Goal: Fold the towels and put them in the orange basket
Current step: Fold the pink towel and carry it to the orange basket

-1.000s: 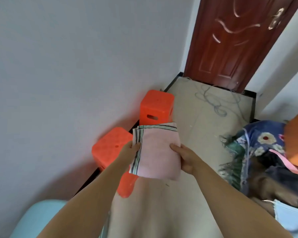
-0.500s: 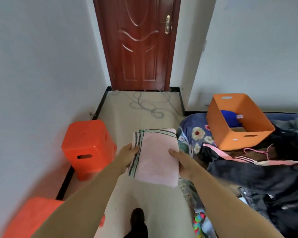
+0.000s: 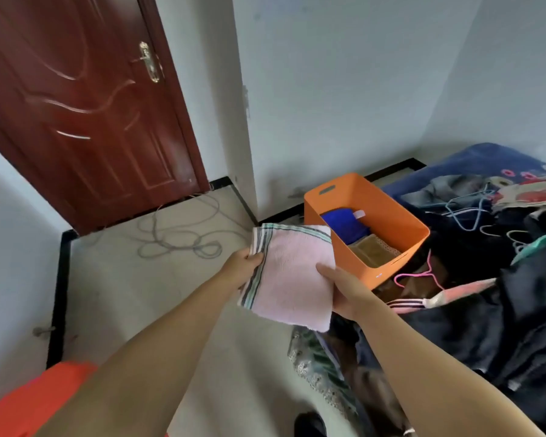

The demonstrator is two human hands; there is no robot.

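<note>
I hold a folded pink towel [image 3: 292, 275] with green and grey edge stripes flat in front of me. My left hand [image 3: 241, 269] grips its striped left edge and my right hand [image 3: 344, 290] grips its right side from below. The orange basket [image 3: 388, 216] stands just right of and beyond the towel, on the pile of clothes. Inside it lie a folded blue towel [image 3: 344, 223] and a folded brown towel [image 3: 374, 252]. The pink towel's far right corner overlaps the basket's near left rim in view.
A heap of dark clothes [image 3: 486, 310] with several hangers [image 3: 423, 275] fills the right side. A dark red door [image 3: 85, 121] stands at the left, with a loose grey cable [image 3: 177, 241] on the floor before it. An orange stool [image 3: 35, 402] is at the bottom left.
My view has swung to the right, from the orange stools to the basket. Both hands keep the same grip on the pink towel, which is now beside the basket.
</note>
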